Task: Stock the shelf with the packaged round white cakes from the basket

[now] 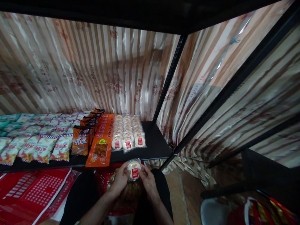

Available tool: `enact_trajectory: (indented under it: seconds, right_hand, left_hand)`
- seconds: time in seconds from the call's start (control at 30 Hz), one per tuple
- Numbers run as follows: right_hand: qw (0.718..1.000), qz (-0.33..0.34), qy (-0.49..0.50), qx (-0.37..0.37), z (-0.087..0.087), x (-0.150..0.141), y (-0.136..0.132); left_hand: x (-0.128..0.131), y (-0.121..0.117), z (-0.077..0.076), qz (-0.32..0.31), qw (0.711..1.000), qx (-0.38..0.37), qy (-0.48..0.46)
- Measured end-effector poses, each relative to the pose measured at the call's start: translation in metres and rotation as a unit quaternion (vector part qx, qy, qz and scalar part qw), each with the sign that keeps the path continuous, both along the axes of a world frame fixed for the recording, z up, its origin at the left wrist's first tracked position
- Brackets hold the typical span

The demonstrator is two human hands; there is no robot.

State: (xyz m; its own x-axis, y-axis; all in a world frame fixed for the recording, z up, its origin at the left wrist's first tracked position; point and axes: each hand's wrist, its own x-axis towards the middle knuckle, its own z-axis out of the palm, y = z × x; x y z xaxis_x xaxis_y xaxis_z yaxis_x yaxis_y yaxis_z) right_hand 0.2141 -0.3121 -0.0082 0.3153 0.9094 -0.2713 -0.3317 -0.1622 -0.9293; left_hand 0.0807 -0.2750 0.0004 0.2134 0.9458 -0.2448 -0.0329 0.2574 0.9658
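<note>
Between my two hands is a round white cracker pack in clear wrap with a red label, held just in front of the shelf edge. My left hand pinches its left side, and my right hand grips the right side. Beyond them, similar round cracker packs lie in three overlapping columns on the black shelf. To their left are flat orange snack packets laid overlapping one another. Under my hands, between my knees, a red basket holds brownish packs that are hard to make out.
White snack bags and dark orange bags stand in rows further left. A red perforated basket sits below the shelf. Black metal posts rise at the shelf corner, before a striped curtain. Bright packets lie at lower right.
</note>
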Motion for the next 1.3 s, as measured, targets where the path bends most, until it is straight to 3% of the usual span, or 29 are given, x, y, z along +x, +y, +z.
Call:
enact_trajectory:
  seconds: [0.23,0.47,0.7,1.0,1.3]
  right_hand:
    - [0.998,-0.003,-0.058,0.013,0.01,0.014,0.01]
    - [0.991,0.004,-0.131,0.003,0.011,0.025,0.02]
    - [0.987,0.009,-0.162,0.015,0.009,0.021,0.033]
    - [0.995,0.013,-0.095,0.028,0.002,0.017,0.046]
    - [0.997,0.01,-0.077,0.024,0.007,0.018,0.048]
  left_hand:
    - [0.019,0.017,0.001,0.034,0.999,0.027,0.006]
    - [0.03,0.027,0.014,0.071,0.97,0.118,0.202]
    - [0.032,0.036,0.02,0.11,0.946,0.146,0.268]
    - [0.032,0.055,0.019,0.089,0.937,0.135,0.31]
    - [0.034,0.059,0.022,0.075,0.937,0.147,0.308]
